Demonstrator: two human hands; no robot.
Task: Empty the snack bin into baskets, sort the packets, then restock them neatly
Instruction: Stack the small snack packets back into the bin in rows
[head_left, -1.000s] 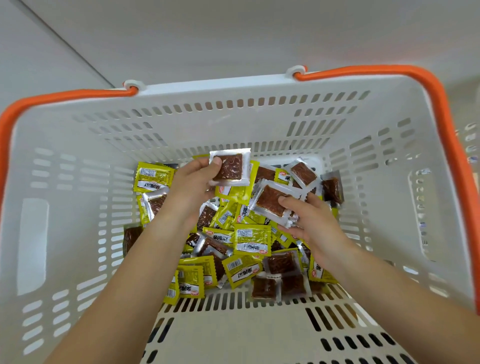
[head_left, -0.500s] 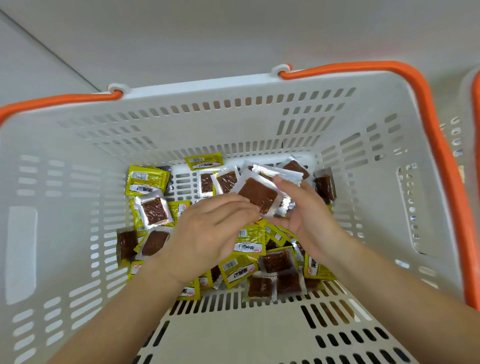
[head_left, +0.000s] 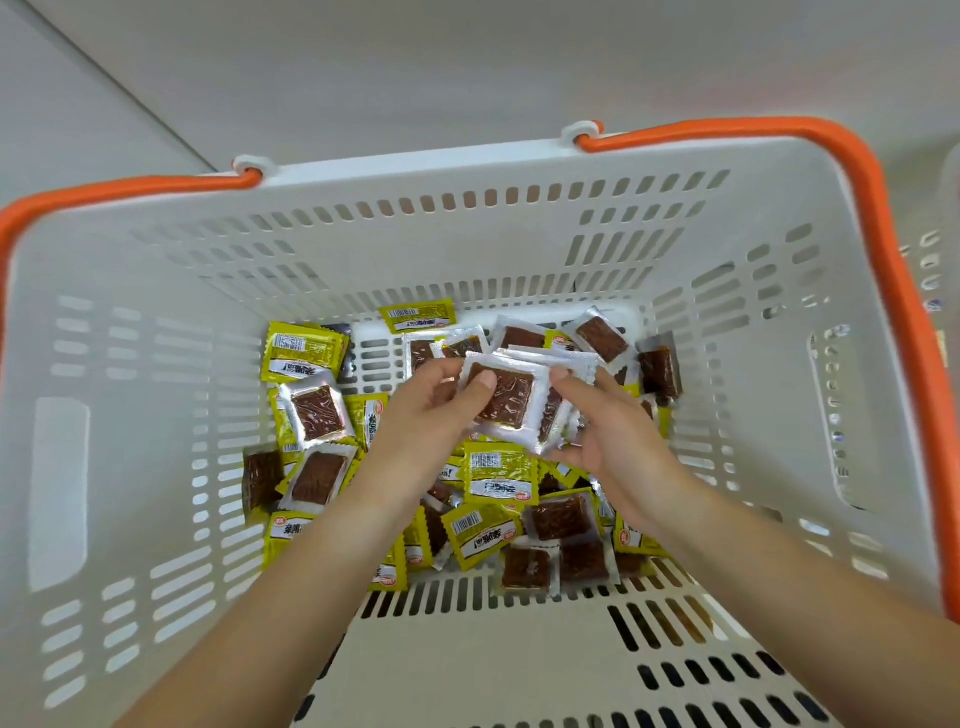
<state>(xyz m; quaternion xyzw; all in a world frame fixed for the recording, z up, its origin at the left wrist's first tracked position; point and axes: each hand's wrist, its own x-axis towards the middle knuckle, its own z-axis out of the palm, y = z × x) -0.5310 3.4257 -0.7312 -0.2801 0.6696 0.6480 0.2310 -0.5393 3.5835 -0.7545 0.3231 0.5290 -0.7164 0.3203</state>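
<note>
**Squaring a handful of clear-front packets**

Right now both hands work over the white slotted basket (head_left: 156, 322). Left hand (head_left: 431, 410) pinches the top clear-front packet (head_left: 506, 400), thumb on its face; right hand (head_left: 613, 441) cups the small stack beneath, fingers curled around its edge. Loose yellow packets (head_left: 498, 475) and more clear ones lie below. Best to align edges before adding another, keeping faces the same way, so the stack doesn't fan.

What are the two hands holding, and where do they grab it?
A small stack of snack packets. The left hand pinches its left edge; the right hand grips its right side.
</note>
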